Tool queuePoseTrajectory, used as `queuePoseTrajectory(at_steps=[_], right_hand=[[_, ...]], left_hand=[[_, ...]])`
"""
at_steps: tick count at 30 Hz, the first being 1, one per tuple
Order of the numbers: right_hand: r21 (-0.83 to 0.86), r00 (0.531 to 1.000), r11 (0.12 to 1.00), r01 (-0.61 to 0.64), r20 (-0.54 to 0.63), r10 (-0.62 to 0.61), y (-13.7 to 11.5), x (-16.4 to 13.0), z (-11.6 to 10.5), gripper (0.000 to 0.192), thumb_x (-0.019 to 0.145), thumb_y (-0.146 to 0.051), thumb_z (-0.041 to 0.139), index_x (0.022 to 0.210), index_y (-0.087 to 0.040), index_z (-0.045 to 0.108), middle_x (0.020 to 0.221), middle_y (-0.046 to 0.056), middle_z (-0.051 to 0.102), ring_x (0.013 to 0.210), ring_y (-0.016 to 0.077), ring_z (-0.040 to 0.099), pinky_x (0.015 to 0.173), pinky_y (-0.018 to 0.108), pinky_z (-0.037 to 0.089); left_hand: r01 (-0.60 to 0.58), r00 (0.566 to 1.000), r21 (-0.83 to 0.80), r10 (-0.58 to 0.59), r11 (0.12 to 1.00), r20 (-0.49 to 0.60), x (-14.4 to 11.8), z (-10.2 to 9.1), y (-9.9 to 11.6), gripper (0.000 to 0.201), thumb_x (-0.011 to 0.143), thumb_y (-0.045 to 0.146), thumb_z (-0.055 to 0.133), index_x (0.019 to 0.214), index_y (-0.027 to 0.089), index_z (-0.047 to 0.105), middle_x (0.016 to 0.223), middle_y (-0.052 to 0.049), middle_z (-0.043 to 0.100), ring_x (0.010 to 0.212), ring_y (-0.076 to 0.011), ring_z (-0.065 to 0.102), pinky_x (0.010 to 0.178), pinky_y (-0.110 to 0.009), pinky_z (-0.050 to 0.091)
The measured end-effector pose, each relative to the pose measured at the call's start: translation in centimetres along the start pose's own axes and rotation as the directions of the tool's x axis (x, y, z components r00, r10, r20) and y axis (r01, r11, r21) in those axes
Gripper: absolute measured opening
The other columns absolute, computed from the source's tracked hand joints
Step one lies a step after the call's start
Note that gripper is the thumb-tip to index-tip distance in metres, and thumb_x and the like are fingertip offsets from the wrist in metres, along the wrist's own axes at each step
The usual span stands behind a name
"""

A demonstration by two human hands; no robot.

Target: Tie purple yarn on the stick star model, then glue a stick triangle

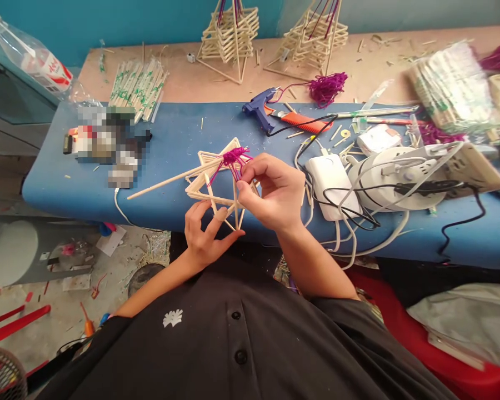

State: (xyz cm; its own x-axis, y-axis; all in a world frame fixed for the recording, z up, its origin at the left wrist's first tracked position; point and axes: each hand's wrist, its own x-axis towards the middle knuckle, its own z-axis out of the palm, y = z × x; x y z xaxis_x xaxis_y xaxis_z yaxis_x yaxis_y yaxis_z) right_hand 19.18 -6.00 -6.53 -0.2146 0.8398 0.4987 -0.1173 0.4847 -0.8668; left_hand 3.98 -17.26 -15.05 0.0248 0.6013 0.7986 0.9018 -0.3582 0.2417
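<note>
Evidently, the left hand (205, 239) had its thumb and fingers closed on the nearest sticks of the wooden frame (210, 194), at the front edge of the blue mat (58, 186). Just beyond this grip, the right hand (275, 191) seemed to pinch the purple thread (234, 156) between thumb and forefinger, beside the frame. It looked light and stiff (though fragile at its joints), best held by the low sticks, with the glue gun (258, 109) lying farther away.

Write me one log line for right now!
left hand: holding stick frame | right hand: pinching at purple yarn | glue gun: lying on blue mat
</note>
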Motion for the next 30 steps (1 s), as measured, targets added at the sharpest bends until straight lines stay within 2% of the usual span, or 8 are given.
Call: queuePoseTrajectory(at_steps=[4,10,14,16,17,19,22,30], right_hand=[[-0.072,0.997,0.995,-0.073,-0.037,0.07,-0.9,0.5,0.4,0.009,0.078,-0.023,0.068,0.072,-0.021,0.062,0.072,0.0,0.064,0.067,0.0108,0.055,0.066,0.029,0.046],[-0.057,0.975,0.977,-0.207,-0.089,0.201,-2.1,1.5,0.8,0.01,0.074,-0.027,0.07,0.069,-0.02,0.063,0.067,-0.002,0.064,0.061,0.0084,0.053,0.06,0.025,0.046],[0.028,0.943,0.947,-0.319,-0.095,0.32,-2.6,1.5,1.2,0.015,0.074,-0.03,0.074,0.069,-0.019,0.066,0.064,-0.002,0.063,0.057,0.0076,0.053,0.055,0.023,0.046],[0.056,0.929,0.933,-0.355,-0.092,0.358,-2.9,1.5,1.3,0.018,0.075,-0.032,0.077,0.07,-0.018,0.066,0.064,-0.002,0.064,0.057,0.0078,0.055,0.055,0.023,0.047],[0.072,0.921,0.925,-0.373,-0.088,0.379,-3.1,1.5,1.4,0.019,0.075,-0.033,0.079,0.071,-0.018,0.067,0.065,-0.001,0.065,0.058,0.0082,0.056,0.055,0.022,0.047],[0.103,0.906,0.907,-0.408,-0.079,0.417,-3.5,1.5,1.5,0.024,0.075,-0.037,0.082,0.072,-0.018,0.068,0.066,-0.001,0.066,0.059,0.0089,0.057,0.055,0.022,0.049],[0.126,0.885,0.884,-0.451,-0.063,0.461,-3.9,1.5,1.5,0.031,0.074,-0.041,0.089,0.075,-0.017,0.07,0.067,0.0,0.068,0.06,0.0094,0.059,0.054,0.022,0.051],[0.079,0.868,0.867,-0.491,-0.036,0.495,-4.6,1.5,1.3,0.029,0.074,-0.037,0.094,0.079,-0.016,0.074,0.07,0.001,0.072,0.06,0.009,0.062,0.057,0.021,0.053]], left_hand=[[0.016,1.0,-0.031,-0.017,0.999,-0.008,1.4,0.0,-2.0,0.038,0.098,0.032,0.079,0.136,0.03,0.072,0.132,-0.014,0.071,0.123,-0.0295,0.071,0.101,-0.043,0.061],[0.029,0.999,-0.066,-0.027,0.997,0.024,3.9,-0.4,-4.7,0.03,0.098,0.028,0.075,0.128,0.027,0.075,0.13,-0.013,0.073,0.124,-0.0294,0.071,0.099,-0.043,0.06],[0.048,0.995,-0.134,-0.059,0.99,-0.078,6.0,-1.9,-3.7,0.03,0.09,0.024,0.076,0.119,0.023,0.08,0.103,-0.01,0.076,0.091,-0.0244,0.07,0.081,-0.038,0.056],[0.139,0.988,-0.299,-0.155,0.944,-0.028,7.7,-2.7,-2.6,0.017,0.092,0.023,0.074,0.106,0.024,0.083,0.078,-0.002,0.071,0.066,-0.0158,0.059,0.065,-0.03,0.048],[0.276,0.96,-0.374,-0.271,0.885,0.068,8.6,-3.1,-2.0,0.013,0.095,0.025,0.073,0.103,0.024,0.084,0.068,0.001,0.066,0.058,-0.0125,0.052,0.057,-0.027,0.042],[0.56,0.828,-0.47,-0.476,0.682,0.295,10.6,-3.3,-1.2,0.018,0.099,0.036,0.074,0.1,0.023,0.086,0.057,0.004,0.055,0.049,-0.0094,0.042,0.05,-0.025,0.036],[0.732,0.678,-0.538,-0.519,0.418,0.521,13.0,-2.9,-1.0,0.028,0.093,0.048,0.08,0.09,0.021,0.087,0.05,0.006,0.042,0.046,-0.0084,0.034,0.047,-0.025,0.031],[0.817,0.549,-0.57,-0.417,0.086,0.724,14.7,-1.6,-1.9,0.038,0.081,0.055,0.094,0.076,0.019,0.084,0.048,0.006,0.041,0.044,-0.0045,0.026,0.043,-0.022,0.026]])
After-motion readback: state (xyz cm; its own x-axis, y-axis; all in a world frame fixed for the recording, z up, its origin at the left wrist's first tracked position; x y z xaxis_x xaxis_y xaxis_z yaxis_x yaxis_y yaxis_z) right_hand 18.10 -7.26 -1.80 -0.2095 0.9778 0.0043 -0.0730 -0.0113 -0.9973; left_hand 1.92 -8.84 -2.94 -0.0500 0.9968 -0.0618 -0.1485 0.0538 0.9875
